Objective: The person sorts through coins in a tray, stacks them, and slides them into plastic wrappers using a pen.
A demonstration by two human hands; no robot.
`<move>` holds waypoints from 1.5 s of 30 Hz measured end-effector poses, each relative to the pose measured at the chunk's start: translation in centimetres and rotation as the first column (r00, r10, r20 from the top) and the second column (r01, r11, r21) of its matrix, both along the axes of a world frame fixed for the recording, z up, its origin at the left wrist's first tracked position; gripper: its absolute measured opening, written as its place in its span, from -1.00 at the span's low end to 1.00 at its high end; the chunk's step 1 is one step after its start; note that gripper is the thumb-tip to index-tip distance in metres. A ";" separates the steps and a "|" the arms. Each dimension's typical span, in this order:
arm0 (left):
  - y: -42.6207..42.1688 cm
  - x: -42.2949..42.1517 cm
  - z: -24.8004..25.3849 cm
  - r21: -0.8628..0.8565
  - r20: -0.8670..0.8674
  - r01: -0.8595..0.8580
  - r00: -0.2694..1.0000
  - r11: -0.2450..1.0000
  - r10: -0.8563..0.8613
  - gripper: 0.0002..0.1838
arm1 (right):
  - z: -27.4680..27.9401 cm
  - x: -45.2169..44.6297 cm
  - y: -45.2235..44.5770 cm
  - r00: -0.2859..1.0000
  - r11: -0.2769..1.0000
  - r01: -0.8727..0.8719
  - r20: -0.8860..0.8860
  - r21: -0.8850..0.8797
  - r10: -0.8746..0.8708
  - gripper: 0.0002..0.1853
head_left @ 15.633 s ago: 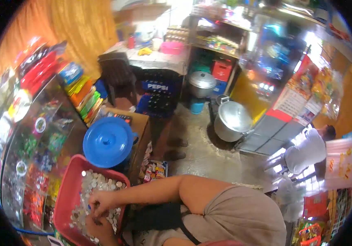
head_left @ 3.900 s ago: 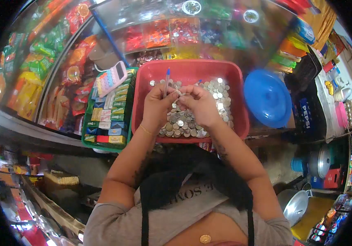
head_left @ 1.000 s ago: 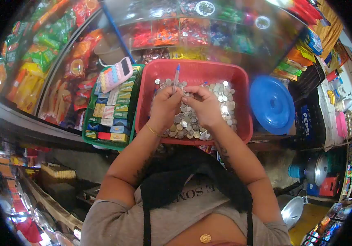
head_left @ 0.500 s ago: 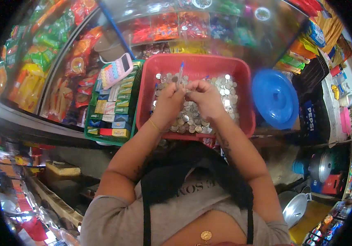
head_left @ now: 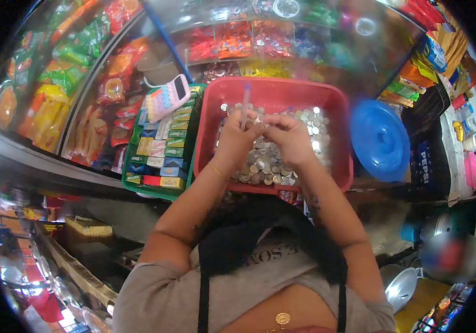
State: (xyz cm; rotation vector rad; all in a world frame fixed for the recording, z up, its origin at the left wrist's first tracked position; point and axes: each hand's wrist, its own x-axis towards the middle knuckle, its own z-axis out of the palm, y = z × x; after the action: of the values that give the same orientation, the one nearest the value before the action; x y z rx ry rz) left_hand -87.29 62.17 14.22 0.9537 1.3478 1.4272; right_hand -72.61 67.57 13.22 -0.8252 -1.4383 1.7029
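A red plastic tray [head_left: 276, 84] holds a heap of silver-coloured coins [head_left: 261, 161]. Above the coins, my left hand [head_left: 237, 139] is closed with a clear ballpoint pen [head_left: 246, 102] upright in it, blue end up. My right hand [head_left: 292, 141] is closed in a pinch beside it, and the fingertips of both hands meet over the middle of the tray. Something small and pale shows between the fingertips, possibly coins, but the fingers hide most of it.
Left of the tray, a green basket [head_left: 128, 176] holds cigarette packs [head_left: 163, 147] and a pastel-cased calculator [head_left: 167, 99]. A blue lid [head_left: 381, 140] lies to the right, near a dark Pepsi crate [head_left: 422, 161]. Snack packets [head_left: 82, 55] fill the glass case behind.
The whole view has shifted slightly, putting the tray a little lower and further right. My hands stay together over the coins, with small finger movements; the left still holds the pen.
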 end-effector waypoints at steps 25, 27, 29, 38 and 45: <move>-0.1 -0.7 -2.2 -0.031 -0.088 -0.103 0.991 0.994 0.100 -0.84 | 0.3 -0.5 -0.6 0.986 0.946 -0.141 0.124 0.291 0.108 -0.79; -0.5 -0.3 -1.6 -0.094 0.078 -0.085 0.993 0.992 0.092 -0.84 | 0.7 -0.2 -0.4 0.973 0.957 -0.186 0.177 0.223 0.148 -0.78; -0.5 0.0 -2.1 -0.064 0.078 -0.100 0.991 0.993 0.105 -0.85 | 0.7 -0.1 0.0 0.964 0.930 -0.203 0.229 0.305 0.135 -0.79; 0.9 -5.1 -2.9 -0.012 0.174 -0.383 0.909 0.924 0.379 -0.88 | 0.4 0.9 -1.1 0.904 0.803 -0.351 0.399 0.481 0.156 -0.73; 0.5 -1.2 -1.3 0.120 -0.324 -0.222 0.912 0.968 0.250 -0.85 | 2.4 1.9 0.6 0.883 0.797 -0.207 0.460 0.568 -0.098 -0.57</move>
State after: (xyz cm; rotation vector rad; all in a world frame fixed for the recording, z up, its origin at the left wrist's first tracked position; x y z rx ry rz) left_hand -88.46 62.71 12.89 1.1590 1.7173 1.5574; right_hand -70.67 68.19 15.59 -0.8537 -2.2014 0.9738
